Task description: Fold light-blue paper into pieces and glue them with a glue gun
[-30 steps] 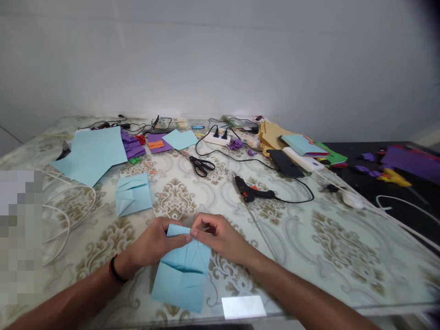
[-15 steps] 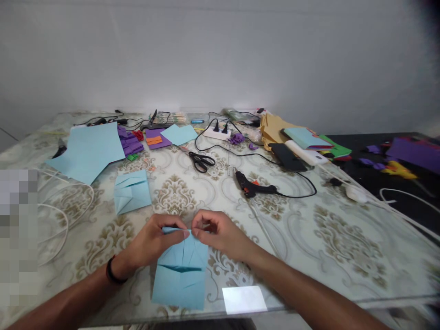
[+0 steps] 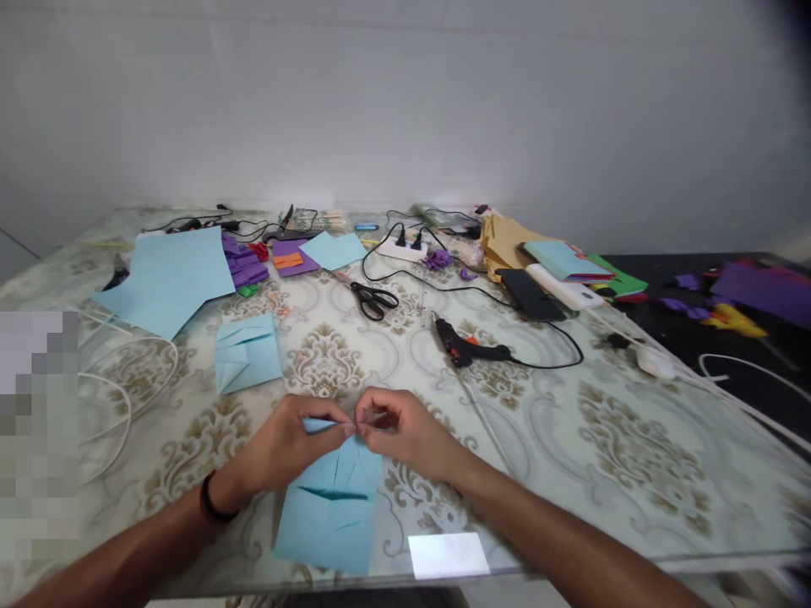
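Fingers (image 3: 333, 435) on both sides are pinched narrow on the top edge of a folded light-blue paper (image 3: 326, 528). Left hand (image 3: 288, 443) grips left of centre, thumb over the near face; right hand (image 3: 411, 435) pinches just beside it, the two sets of tips almost meeting. Exact contact under the right fingertips: cannot tell, they're hidden.

Paper position: near edge of the patterned table (image 3: 545, 456), between the forearms, lower half flat, a gaping fold running across the middle, creases above it. Dark wristband (image 3: 215, 498) on the left wrist. Bright white rectangle (image 3: 449, 556) to the right of the paper; card or reflection, can't tell.

Beyond the left hand: second folded blue piece (image 3: 248, 353), well apart from the first. Past that, a large blue sheet (image 3: 177, 279), with purple folded strips (image 3: 246, 263) beside it.

Centre: black-handled scissors (image 3: 373, 301). Right of them, black glue gun (image 3: 465, 344) lying on its side, nozzle pointing away. White power strip (image 3: 402, 249) further back, two black plugs in. Right rear: tan paper stack (image 3: 507, 241), black phone-like slab (image 3: 532, 295) near it.
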A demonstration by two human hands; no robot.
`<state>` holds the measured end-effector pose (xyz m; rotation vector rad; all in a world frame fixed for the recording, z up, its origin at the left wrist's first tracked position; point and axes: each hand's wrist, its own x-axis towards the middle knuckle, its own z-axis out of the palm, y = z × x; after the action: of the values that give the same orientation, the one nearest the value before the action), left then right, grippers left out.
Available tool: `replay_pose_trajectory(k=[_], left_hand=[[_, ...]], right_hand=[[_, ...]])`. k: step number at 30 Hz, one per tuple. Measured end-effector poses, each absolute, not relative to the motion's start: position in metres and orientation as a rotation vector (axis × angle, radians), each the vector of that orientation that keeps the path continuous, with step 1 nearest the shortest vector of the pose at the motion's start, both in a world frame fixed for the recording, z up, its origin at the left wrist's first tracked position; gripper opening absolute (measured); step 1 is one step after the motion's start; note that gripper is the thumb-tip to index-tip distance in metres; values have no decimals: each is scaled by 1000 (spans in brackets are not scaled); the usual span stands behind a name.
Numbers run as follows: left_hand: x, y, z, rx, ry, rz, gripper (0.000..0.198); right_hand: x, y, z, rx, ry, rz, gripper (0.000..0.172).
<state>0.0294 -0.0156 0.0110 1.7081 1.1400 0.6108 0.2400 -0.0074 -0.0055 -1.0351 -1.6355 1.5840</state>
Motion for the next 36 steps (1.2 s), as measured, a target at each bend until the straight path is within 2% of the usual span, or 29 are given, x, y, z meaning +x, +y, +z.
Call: replay_pose_trajectory(k=[12, 16, 20, 36], left_hand=[[15, -7, 21, 1630, 1240, 759, 21], [23, -12, 19, 1639, 1199, 719, 22], [25, -13, 14, 1599, 1108, 679, 24], [31, -16, 3, 1528, 1033, 634, 16]], right_hand=[[261, 10, 0, -999, -1554, 1600, 11], [254, 3, 0, -966, -1577, 1629, 25], [249, -3, -4, -1046, -1623, 1645, 29], [242, -8, -5, -990, -1631, 1564, 4]])
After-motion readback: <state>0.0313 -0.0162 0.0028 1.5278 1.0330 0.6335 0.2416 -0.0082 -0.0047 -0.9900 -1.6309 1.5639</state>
